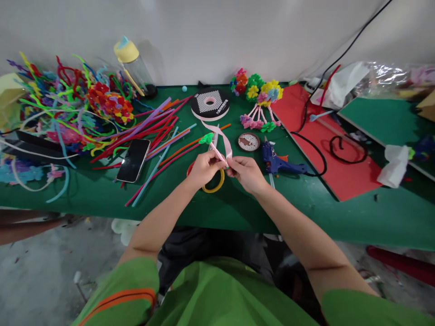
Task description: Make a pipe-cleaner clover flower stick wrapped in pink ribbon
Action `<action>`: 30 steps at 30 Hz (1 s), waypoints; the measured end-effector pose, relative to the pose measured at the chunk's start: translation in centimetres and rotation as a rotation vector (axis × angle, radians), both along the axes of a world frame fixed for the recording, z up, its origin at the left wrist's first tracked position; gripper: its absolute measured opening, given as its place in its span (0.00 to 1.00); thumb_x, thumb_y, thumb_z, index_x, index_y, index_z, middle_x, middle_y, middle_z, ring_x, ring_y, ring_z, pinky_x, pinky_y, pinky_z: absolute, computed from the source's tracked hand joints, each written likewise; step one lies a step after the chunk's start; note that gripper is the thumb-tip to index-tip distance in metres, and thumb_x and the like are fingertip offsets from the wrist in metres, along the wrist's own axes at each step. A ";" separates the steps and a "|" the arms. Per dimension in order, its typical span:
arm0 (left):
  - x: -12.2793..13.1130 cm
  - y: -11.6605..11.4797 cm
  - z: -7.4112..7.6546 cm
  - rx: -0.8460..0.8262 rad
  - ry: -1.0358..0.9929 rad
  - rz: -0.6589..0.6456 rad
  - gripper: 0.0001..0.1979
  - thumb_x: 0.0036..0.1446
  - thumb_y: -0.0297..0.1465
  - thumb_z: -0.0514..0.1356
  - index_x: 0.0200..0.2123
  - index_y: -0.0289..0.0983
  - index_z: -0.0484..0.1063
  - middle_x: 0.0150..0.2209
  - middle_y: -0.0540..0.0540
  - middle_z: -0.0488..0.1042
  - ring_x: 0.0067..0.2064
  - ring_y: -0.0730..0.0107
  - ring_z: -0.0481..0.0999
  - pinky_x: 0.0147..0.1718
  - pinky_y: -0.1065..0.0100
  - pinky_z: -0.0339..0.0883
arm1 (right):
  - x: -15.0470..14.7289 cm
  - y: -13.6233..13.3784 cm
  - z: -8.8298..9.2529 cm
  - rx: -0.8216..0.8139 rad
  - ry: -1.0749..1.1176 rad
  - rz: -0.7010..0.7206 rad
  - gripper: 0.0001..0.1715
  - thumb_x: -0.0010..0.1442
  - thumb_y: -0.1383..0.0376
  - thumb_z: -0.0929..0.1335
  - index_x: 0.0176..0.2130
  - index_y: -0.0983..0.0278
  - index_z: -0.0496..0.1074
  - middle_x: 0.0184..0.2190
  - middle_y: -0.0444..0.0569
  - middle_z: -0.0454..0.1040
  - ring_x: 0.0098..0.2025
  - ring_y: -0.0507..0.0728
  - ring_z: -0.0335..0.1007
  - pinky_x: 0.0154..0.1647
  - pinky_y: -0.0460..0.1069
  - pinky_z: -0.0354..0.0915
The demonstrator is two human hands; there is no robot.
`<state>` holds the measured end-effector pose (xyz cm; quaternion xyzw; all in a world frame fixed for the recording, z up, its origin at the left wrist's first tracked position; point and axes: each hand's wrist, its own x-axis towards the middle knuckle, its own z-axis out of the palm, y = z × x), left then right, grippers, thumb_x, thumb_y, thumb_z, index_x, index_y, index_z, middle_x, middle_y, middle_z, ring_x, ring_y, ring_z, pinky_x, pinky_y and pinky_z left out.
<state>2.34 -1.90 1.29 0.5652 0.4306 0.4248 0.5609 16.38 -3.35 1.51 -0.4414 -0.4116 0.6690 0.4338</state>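
Above the table's front part, my left hand [203,171] is closed around the stem of a pipe-cleaner flower [205,139] with a green head. My right hand [249,174] pinches a pale pink ribbon [227,144] against the lower end of that stem, so both hands nearly meet. The ribbon runs back to a black-faced ribbon spool [210,104] lying flat. Under the hands lie scissors [215,183] with a yellow and a red handle loop, partly hidden by my left hand. A round brown-and-white disc [248,142] sits just beyond my right hand.
A blue glue gun [282,162] lies right of my hands, its cord crossing a red board [326,154]. Finished flowers [260,95] lie at the back. To the left are loose pipe cleaners [159,127], a phone [133,160], a bottle [136,68] and a colourful flower heap [68,99].
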 end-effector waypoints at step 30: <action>-0.2 0.5 -1.1 0.059 0.054 0.116 0.03 0.49 0.29 0.59 0.30 0.36 0.68 0.30 0.49 0.70 0.32 0.74 0.70 0.33 0.71 0.62 | -0.6 -1.0 -0.6 0.478 -0.766 -0.092 0.18 0.61 0.59 0.58 0.26 0.65 0.67 0.22 0.47 0.68 0.26 0.52 0.64 0.28 0.47 0.60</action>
